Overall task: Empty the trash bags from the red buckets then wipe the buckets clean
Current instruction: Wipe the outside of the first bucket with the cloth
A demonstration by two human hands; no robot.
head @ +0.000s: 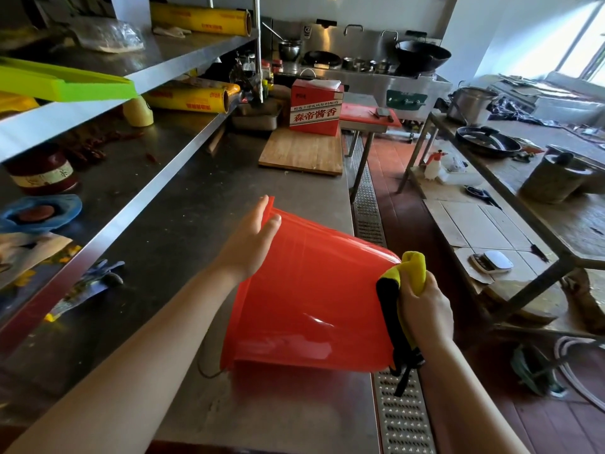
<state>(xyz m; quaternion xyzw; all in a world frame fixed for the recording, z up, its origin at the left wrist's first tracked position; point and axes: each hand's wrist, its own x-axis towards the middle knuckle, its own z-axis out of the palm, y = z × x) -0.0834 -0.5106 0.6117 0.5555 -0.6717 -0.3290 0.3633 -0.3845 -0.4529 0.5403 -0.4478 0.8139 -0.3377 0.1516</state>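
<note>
In the head view, a red bucket is seen lying tilted on its side at the near edge of a stainless steel counter, its wide rim turned toward the camera at 6 o'clock and its base pointing away toward 12 o'clock. The left hand is laid against the bucket's upper left wall near the base, with fingers straight and spread flat on the plastic; nothing is gripped by it. The right hand is curled round a bunched yellow cloth with a black edge, which is pressed against the bucket's right wall at about 3 o'clock of the bucket. A dark strap is seen hanging below the cloth; what it belongs to cannot be told.

On the counter toward 12 o'clock, a wooden cutting board is laid, with a red carton standing on its far end. At 11 o'clock, yellow rolls of cling wrap are stored on the lower shelf, and another roll is kept on the shelf above. A green tray is found at 10 o'clock on the upper shelf edge, and a blue dish at 9 o'clock. A perforated floor drain runs beside the counter's right edge. At 1 o'clock, a dark wok is set on the stove; at 2 o'clock, a black pan rests on a side table.
</note>
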